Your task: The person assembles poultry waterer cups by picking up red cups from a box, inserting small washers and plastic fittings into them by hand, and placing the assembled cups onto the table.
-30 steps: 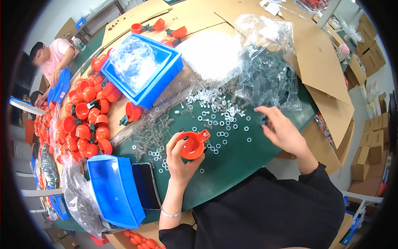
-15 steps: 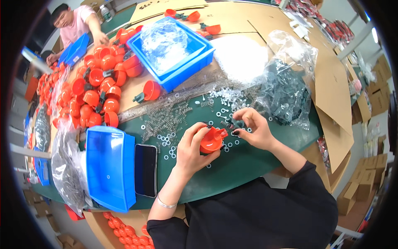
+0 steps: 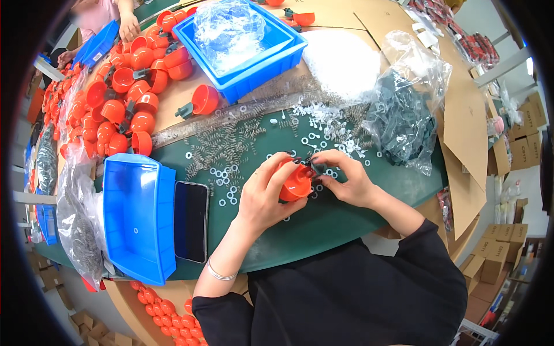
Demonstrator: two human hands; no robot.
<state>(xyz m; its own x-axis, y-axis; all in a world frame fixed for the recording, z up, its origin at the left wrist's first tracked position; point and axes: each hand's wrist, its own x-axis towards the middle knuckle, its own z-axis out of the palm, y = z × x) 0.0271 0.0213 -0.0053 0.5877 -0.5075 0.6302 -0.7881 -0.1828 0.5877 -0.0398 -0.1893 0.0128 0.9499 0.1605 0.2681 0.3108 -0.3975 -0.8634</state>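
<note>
My left hand [image 3: 266,187] is closed around a red plastic cup [image 3: 295,189], its fingers over the rim. My right hand [image 3: 350,183] pinches a small dark green plastic fitting [image 3: 315,168] against the cup's spout side. The fingers hide part of the joint, so how far the two parts fit together does not show. Around the hands lie white ring washers [image 3: 232,188], a heap of small metal springs [image 3: 222,151] and small white plastic pins [image 3: 314,115] on the green tabletop [image 3: 254,254].
Left of my arm are a phone [image 3: 191,222] and a blue bin [image 3: 138,216]. Red cups [image 3: 142,122] are piled beyond, beside stacked blue trays [image 3: 254,86]. A clear bag of green fittings [image 3: 404,118] lies at right. Another person's hand [image 3: 128,26] reaches toward the pile.
My right hand has brought the green fitting from beside the red cup up against it. The whole view has shifted slightly, and the other person's hand is still by the pile.
</note>
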